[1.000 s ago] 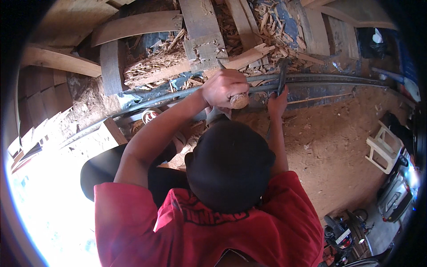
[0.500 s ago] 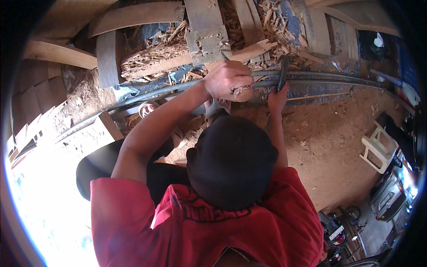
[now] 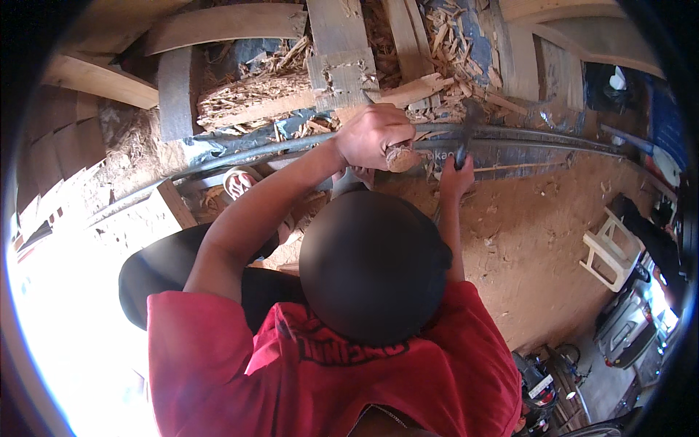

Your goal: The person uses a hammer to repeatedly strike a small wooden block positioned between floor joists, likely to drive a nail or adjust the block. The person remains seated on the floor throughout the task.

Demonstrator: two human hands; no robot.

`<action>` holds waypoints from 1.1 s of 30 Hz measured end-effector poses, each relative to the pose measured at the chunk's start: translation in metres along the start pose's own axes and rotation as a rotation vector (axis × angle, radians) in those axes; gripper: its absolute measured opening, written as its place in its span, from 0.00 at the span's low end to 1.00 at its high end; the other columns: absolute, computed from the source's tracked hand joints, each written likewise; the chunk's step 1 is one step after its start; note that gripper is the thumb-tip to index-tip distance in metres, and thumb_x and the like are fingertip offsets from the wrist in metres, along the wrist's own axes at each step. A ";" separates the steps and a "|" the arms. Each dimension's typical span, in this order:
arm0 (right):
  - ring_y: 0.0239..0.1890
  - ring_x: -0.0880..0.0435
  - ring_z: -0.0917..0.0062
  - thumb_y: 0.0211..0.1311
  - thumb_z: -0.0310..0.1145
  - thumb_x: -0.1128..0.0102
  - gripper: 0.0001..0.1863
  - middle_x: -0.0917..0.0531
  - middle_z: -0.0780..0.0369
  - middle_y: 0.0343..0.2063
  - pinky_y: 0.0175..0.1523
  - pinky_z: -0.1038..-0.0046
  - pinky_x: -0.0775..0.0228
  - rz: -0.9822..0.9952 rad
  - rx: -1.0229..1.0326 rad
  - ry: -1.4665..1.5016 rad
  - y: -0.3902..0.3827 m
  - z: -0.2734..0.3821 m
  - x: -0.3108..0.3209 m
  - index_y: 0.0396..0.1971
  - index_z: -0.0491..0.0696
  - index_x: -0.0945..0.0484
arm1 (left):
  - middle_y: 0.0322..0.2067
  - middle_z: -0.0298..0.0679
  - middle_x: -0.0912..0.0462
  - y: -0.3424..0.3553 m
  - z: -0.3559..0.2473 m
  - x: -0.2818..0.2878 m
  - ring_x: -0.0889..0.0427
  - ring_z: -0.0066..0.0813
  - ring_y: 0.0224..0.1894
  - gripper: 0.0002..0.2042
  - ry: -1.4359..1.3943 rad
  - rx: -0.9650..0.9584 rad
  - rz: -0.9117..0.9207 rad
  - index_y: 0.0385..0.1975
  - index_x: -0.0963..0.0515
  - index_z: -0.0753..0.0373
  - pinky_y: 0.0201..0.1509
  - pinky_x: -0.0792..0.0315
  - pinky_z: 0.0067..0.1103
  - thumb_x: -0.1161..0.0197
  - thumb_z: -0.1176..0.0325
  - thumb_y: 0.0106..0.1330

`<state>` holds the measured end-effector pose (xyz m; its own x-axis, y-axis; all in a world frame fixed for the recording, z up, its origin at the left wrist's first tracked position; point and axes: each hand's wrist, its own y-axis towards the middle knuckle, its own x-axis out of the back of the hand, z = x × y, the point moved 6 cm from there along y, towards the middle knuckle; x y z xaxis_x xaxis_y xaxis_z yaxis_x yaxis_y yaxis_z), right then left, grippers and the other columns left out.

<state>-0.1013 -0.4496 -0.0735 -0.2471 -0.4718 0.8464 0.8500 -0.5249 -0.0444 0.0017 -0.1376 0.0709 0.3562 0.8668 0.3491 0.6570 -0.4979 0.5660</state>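
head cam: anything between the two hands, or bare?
Not bare. In the head view, between the left hand gripping a wooden handle and the right hand on a dark tool, lie wood chips on the dark curved rail.

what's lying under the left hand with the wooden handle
Under the left hand run dark curved metal strips strewn with wood chips. The hand covers the wooden handle's front end.

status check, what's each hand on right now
Left hand fisted round a pale wooden handle. Right hand gripping a dark metal tool. Splintered wood chips piled just beyond both.
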 end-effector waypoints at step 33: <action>0.25 0.18 0.73 0.77 0.43 0.34 0.16 0.17 0.65 0.25 0.29 0.65 0.28 0.863 -0.019 0.429 0.005 0.137 -0.059 0.41 0.43 0.19 | 0.34 0.53 0.12 0.026 0.006 0.031 0.11 0.58 0.41 0.10 0.139 0.369 -0.571 0.37 0.17 0.63 0.46 0.19 0.42 0.25 0.70 0.58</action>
<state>-0.0185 -0.3270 -0.0509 0.3070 -0.9177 0.2523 0.8120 0.1143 -0.5724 0.0335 -0.1236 0.0916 -0.1851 0.9663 0.1788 0.9081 0.0987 0.4070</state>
